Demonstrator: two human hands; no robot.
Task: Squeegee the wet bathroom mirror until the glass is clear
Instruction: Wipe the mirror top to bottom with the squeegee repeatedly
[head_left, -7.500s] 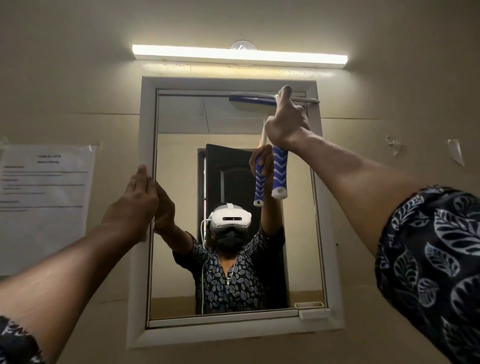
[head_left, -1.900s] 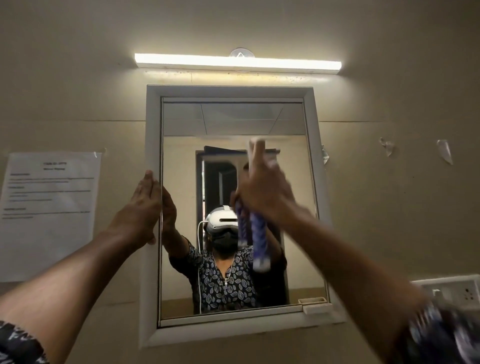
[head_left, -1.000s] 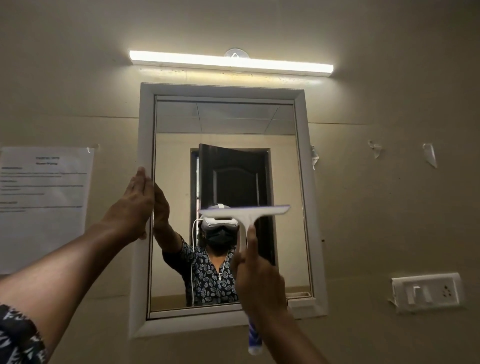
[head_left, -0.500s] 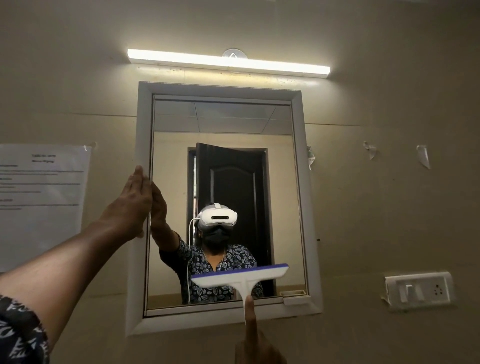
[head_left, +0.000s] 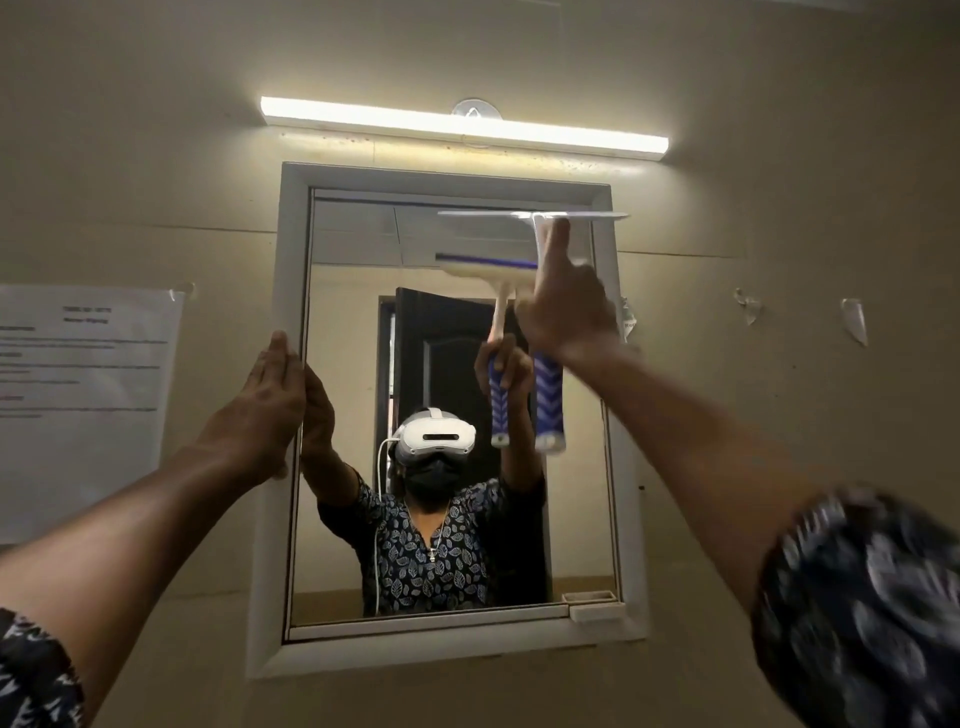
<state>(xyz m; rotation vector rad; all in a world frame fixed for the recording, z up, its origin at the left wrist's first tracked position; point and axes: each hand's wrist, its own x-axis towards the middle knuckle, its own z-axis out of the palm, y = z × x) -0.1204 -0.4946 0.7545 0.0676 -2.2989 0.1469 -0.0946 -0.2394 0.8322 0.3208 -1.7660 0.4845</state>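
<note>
The right hand (head_left: 566, 312) grips the squeegee (head_left: 549, 405), likely light and stiff, by its ribbed blue handle. The left hand (head_left: 260, 410) presses straight fingers (head_left: 278, 358) against the mirror frame (head_left: 288, 249).

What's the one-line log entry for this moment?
right hand: grips squeegee | squeegee: top right of mirror | left hand: flat on frame

Lost to blur and edges
My right hand (head_left: 566, 306) hides the squeegee (head_left: 548, 400) neck; sleeve (head_left: 857, 608) smeared lower right — notice (head_left: 83, 405) print unreadable, cropped at left edge.
</note>
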